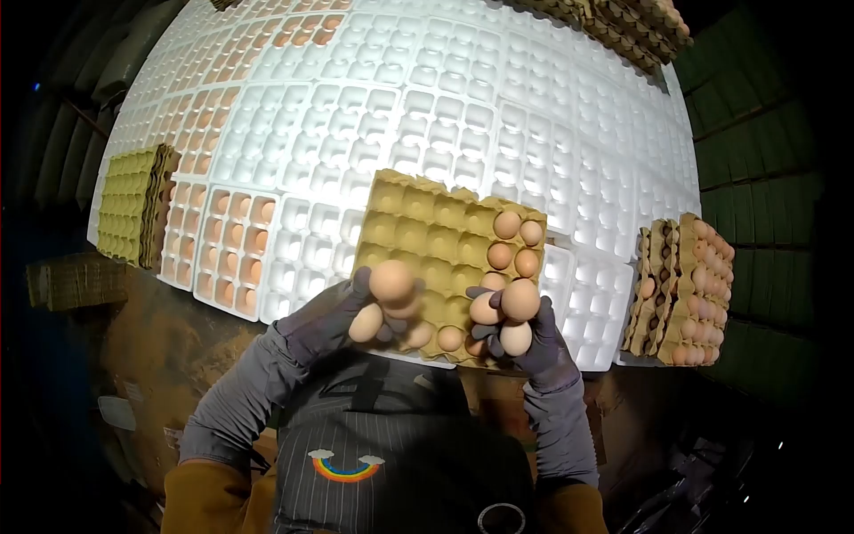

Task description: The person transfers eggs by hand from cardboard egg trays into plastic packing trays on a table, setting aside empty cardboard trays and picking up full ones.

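My left hand [351, 311], in a dark purple-grey glove, is closed around a few brown eggs [391, 282] at the near left of a cardboard egg tray [427, 222]. My right hand [534, 343], gloved the same way, is closed around several eggs [520, 300] over the tray's near right corner. Both hands are raised above the tray, so the eggs they hold look larger. Several more eggs [500, 256] sit in the tray's right-hand cups, and a few lie along its near edge. My fingers and the held eggs hide part of the near cups.
White foam egg trays [356, 125] cover the table; those on the left hold eggs [233, 236]. Stacked cardboard trays [129, 209] stand at the left edge. A stack of egg-filled trays [698, 294] stands on the right, and more stacked trays [636, 27] are at the far right.
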The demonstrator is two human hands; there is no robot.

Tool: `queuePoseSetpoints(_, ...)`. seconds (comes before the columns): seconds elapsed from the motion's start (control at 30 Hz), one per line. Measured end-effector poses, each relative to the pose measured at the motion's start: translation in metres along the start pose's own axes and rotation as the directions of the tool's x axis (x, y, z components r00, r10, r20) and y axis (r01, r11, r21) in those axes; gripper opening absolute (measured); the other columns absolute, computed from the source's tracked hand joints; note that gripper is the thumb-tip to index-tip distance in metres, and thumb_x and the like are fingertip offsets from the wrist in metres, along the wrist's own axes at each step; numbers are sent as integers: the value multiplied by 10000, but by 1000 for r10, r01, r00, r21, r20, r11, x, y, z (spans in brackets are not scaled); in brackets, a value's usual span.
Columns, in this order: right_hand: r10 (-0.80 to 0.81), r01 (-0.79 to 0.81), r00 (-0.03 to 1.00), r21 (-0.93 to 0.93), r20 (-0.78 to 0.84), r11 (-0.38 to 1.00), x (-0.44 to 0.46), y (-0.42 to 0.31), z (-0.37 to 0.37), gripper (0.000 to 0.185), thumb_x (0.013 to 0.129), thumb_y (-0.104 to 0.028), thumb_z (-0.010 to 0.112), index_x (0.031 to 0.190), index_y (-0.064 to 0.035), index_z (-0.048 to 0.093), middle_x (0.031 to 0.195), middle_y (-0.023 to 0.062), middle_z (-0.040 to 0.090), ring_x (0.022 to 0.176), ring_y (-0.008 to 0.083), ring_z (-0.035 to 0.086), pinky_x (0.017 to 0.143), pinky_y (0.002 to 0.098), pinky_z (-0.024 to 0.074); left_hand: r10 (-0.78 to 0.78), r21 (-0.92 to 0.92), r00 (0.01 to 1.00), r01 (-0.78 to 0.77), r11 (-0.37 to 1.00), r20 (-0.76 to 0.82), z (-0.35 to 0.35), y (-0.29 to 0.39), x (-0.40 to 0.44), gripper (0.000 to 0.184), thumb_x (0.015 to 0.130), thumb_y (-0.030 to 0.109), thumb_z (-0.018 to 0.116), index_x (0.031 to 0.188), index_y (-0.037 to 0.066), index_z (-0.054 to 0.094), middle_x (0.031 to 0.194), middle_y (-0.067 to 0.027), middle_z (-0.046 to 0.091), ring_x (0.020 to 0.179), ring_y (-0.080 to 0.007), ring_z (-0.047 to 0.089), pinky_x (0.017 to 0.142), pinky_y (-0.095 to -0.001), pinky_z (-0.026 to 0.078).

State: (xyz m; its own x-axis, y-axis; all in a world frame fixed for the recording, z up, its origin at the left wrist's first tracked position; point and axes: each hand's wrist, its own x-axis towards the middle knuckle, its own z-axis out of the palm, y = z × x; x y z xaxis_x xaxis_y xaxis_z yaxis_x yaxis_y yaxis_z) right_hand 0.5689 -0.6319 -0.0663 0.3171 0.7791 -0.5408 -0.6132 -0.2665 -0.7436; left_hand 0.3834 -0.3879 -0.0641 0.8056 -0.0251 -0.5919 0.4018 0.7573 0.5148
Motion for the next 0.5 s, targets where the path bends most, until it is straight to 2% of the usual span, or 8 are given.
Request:
queuePoseSetpoints(0.07,7,-10,1000,96,26,995,16,8,21,633,1056,-555,374,1315,-11,568,1152,157,654,821,183,654,701,289,532,228,-94,969,-219,971,97,7,-4,-19,674,1035,557,498,1407,-4,473,1133,-61,590,953,-101,593,814,-237,524)
queuePoseSetpoints(0.13,-57,57,995,0,79,998,33,9,45,643,1070,-512,378,1370,34,542,1030,110,671,819,174,645,727,287,530,181,48,983,-183,982,38,-17,0,-32,666,1057,556,432,1406,-9,475,1158,-61,586,928,-94,569,809,-229,514)
queuePoseSetpoints(0.23,32,-23,993,-76,112,997,58,-14,92,576,1006,-392,535,1381,45,523,1075,119,662,895,187,659,781,312,550,126,-201,987,-104,974,97,-69,5,-53,566,1048,467,539,1403,29,497,1216,-36,612,1060,-116,584,931,-305,501)
queuePoseSetpoints(0.3,85,-81,987,-33,138,996,85,-18,117,549,948,-320,634,1348,48,557,1127,111,648,897,185,657,784,310,552,159,306,959,-82,948,-236,-108,23,-73,591,1053,480,518,1395,-2,535,1288,-79,622,1101,-132,606,940,-299,513)
queuePoseSetpoints(0.33,28,-7,996,-249,82,968,108,-15,134,468,897,-265,694,1261,22,631,1181,104,625,906,199,654,801,322,550,201,356,922,-75,932,-332,-133,35,-83,558,1033,445,569,1375,5,565,1293,-99,620,1112,-152,607,946,-303,510)
queuePoseSetpoints(0.37,-205,293,956,-657,209,694,135,-8,141,392,841,-269,761,1148,-36,691,1255,118,591,988,262,661,817,356,555,242,401,875,-61,914,-419,-156,47,-92,526,1013,411,620,1356,13,596,1298,-119,617,1123,-171,607,952,-308,507)
queuePoseSetpoints(0.43,-417,357,883,-885,216,299,171,-6,189,412,803,-327,793,1136,-110,684,1321,142,558,1059,327,643,852,388,560,672,811,625,-106,575,-396,-190,88,-104,465,946,327,704,1310,42,650,1350,-173,578,1136,-243,619,943,-367,517)
queuePoseSetpoints(0.5,-582,369,725,-921,369,-124,225,4,220,472,775,-392,806,1144,-138,658,1376,144,526,1082,345,628,850,401,567,841,964,470,130,234,-268,-225,125,-101,446,910,313,726,1271,54,677,1395,-196,525,1164,-323,613,943,-428,517)
